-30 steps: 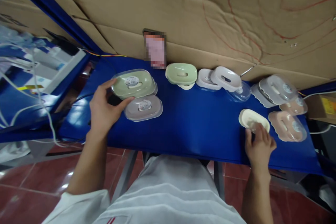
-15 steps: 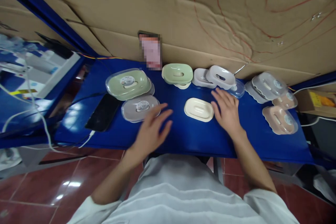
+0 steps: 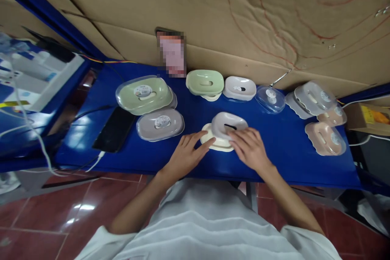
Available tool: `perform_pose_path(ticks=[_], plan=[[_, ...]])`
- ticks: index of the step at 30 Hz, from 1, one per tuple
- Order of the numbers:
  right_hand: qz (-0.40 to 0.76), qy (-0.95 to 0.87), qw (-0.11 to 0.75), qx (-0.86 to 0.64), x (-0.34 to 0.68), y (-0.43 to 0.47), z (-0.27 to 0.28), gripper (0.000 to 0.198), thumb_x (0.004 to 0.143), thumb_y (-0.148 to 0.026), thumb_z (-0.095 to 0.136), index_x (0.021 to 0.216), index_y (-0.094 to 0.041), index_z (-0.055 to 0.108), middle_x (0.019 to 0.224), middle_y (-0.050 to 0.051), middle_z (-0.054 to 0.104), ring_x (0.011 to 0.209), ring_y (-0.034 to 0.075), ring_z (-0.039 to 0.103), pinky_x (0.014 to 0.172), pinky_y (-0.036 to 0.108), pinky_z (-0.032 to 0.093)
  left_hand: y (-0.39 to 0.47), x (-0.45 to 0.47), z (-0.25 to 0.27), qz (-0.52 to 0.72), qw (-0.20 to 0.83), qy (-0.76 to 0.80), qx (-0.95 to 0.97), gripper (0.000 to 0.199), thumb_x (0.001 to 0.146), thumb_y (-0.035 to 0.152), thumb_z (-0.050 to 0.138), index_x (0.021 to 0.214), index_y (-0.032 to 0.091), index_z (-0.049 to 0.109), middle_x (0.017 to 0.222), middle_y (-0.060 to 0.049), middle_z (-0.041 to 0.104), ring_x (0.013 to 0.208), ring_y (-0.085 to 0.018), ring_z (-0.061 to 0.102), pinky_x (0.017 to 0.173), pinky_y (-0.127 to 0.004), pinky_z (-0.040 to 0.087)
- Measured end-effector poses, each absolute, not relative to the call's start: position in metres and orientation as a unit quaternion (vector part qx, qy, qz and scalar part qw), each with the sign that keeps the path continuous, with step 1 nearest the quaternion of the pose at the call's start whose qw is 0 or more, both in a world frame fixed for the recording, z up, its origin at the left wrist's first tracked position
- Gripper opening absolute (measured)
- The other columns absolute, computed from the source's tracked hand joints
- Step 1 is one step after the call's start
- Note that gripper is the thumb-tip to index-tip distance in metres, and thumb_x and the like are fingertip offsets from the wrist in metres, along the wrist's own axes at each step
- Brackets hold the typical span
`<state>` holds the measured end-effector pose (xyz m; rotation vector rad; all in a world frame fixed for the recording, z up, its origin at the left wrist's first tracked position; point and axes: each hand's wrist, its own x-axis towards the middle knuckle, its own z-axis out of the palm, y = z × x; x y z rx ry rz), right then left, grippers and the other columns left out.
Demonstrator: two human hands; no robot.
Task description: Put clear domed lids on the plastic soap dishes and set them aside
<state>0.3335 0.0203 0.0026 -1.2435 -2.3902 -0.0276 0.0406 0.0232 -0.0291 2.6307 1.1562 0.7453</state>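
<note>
A pale grey soap dish tray (image 3: pixel 222 124) with a dark slot is held by its right front edge in my right hand (image 3: pixel 250 148). It sits tilted over a cream soap dish base (image 3: pixel 222 144) and partly covers it. My left hand (image 3: pixel 188 154) has its thumb and fingertips at the base's left rim. Behind them stand a green soap dish (image 3: pixel 205 82) on a cream piece, another pale grey tray (image 3: pixel 240 86) and a clear lid (image 3: pixel 270 98) with a label.
At left lie a lidded green soap dish (image 3: pixel 149 95), a lidded grey one (image 3: pixel 160 124) and a black phone (image 3: pixel 114 132) on a white cable. Lidded grey (image 3: pixel 313 95) and pinkish dishes (image 3: pixel 324 138) stand at right. Another phone (image 3: pixel 172 55) leans on the cardboard (image 3: pixel 122 0).
My right hand has brought a pale grey tray from the back group over the cream base. My left hand has moved right to that base, which now lies slightly further left and nearer.
</note>
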Motion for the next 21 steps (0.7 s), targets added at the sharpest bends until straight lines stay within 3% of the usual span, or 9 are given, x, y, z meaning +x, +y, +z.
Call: perform_pose_path(ticks=[3,5,8,13,16,21], plan=[[0.016,-0.888,0.193,-0.418,0.310,0.004,-0.003,0.038,0.108,-0.025,0.061,0.146,-0.025,0.066,0.132,0.008,0.078,0.121,0.023,0.071,0.121,0.048,0.044,0.031,0.038,-0.025,0.238,0.072,0.370,0.895,0.058,0.102,0.013,0.065,0.155,0.033,0.057,0.163,-0.014,0.057,0.147,-0.033,0.058,0.120,-0.054,0.049],[0.033,-0.896,0.169,-0.410,0.301,0.001,-0.007,0.042,0.108,-0.027,0.061,0.151,-0.025,0.063,0.142,0.008,0.074,0.132,0.025,0.067,0.125,0.050,0.042,0.039,0.035,-0.023,0.211,0.077,0.329,0.917,0.053,0.103,0.011,0.064,0.153,0.028,0.060,0.160,-0.013,0.059,0.151,-0.031,0.056,0.125,-0.054,0.047],[0.047,-0.903,0.157,-0.397,0.298,0.002,-0.012,0.048,0.107,-0.021,0.060,0.155,-0.023,0.059,0.152,0.008,0.067,0.144,0.025,0.060,0.129,0.049,0.042,0.044,0.031,-0.023,0.191,0.092,0.291,0.933,0.049,0.103,0.008,0.061,0.150,0.022,0.061,0.156,-0.013,0.064,0.152,-0.029,0.054,0.125,-0.051,0.048],[0.042,-0.913,0.196,-0.355,0.312,0.039,-0.004,0.043,0.111,-0.025,0.054,0.153,-0.021,0.061,0.151,0.009,0.068,0.143,0.022,0.061,0.127,0.045,0.045,0.033,0.034,-0.026,0.228,0.108,0.323,0.912,0.039,0.105,0.016,0.062,0.144,0.018,0.064,0.153,-0.014,0.065,0.152,-0.031,0.054,0.123,-0.050,0.052],[-0.001,-0.886,0.208,-0.414,0.322,0.092,0.006,0.045,0.112,-0.024,0.046,0.156,-0.019,0.058,0.158,0.012,0.062,0.149,0.023,0.056,0.129,0.048,0.039,0.020,0.037,-0.026,0.271,0.121,0.361,0.884,0.031,0.105,0.020,0.066,0.135,0.017,0.067,0.152,-0.017,0.064,0.151,-0.032,0.055,0.122,-0.050,0.055],[-0.055,-0.823,0.133,-0.549,0.343,0.166,0.011,0.051,0.109,-0.032,0.053,0.157,-0.014,0.056,0.163,0.018,0.055,0.152,0.036,0.050,0.127,0.062,0.031,0.002,0.035,-0.032,0.316,0.132,0.422,0.840,0.034,0.101,0.016,0.070,0.135,0.017,0.064,0.166,-0.023,0.045,0.160,-0.039,0.042,0.121,-0.057,0.054]])
